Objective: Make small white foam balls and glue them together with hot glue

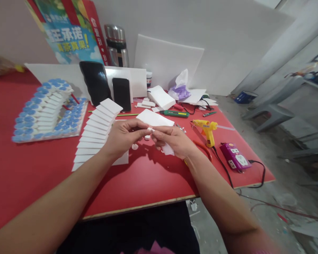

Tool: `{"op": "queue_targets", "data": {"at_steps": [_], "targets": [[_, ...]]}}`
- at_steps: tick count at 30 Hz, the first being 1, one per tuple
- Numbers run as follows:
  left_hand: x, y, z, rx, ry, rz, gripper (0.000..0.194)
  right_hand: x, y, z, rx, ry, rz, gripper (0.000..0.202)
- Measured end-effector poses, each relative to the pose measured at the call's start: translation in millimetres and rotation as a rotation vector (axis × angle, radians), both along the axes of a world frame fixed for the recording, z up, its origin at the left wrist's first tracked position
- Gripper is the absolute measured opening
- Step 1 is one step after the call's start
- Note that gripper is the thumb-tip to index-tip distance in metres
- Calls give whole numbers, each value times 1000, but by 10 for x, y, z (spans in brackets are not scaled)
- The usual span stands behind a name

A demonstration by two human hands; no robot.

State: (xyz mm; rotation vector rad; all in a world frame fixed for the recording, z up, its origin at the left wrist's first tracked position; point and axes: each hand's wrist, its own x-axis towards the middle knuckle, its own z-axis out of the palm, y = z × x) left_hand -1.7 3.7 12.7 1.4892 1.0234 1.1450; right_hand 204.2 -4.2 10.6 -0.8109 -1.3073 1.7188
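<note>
Over the red table [148, 183], my left hand [123, 135] and my right hand [175, 138] meet fingertip to fingertip. Both pinch a small white piece [150, 130] between thumb and forefinger; its exact kind is too small to make out. A thin white scrap [168, 149] shows below my right palm, and I cannot tell whether it is held. On the tabletop near my fingers lie a small white disc [135, 146] and another white bit [147, 137]. Beside my left wrist stands a fanned stack of white foam-board steps [95, 132].
At left stands a curved stair model [47, 109] with blue-topped discs. Two phones [122, 93] lean at the back near a steel thermos [118, 46]. To the right are a yellow glue gun [207, 130], a purple power box [234, 156] with cords, and a green cutter [176, 113].
</note>
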Motion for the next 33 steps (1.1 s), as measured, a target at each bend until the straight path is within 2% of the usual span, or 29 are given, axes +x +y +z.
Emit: {"op": "queue_targets", "data": {"at_steps": [3,7,9,10,14,16,19,25,30,33], "targets": [[42,-20,-9,-34,7,20,19,-35,-41,4,219,-280,-147,31],[128,-56,-17,-49,-63,94,17,-129,-139,-11,492,-537,-457,29],[147,-70,-14,-15,-82,123,16,-156,-174,-20,622,-584,-524,26],[148,-75,-11,8,-72,130,15,-156,-182,-21,657,-575,-510,25],[123,-94,5,94,-16,114,12,-97,-163,-8,679,-497,-346,24],[124,-107,13,102,1,110,12,-69,-141,-6,700,-512,-314,25],[148,-134,20,123,58,141,11,-58,-118,-24,689,-540,-323,26],[182,-181,8,275,165,154,11,-59,-97,-64,589,-520,-385,28],[192,-183,-21,305,222,195,10,-99,-117,-53,553,-530,-430,28],[203,-180,-60,421,286,236,13,-156,-158,-58,544,-547,-449,29]]}}
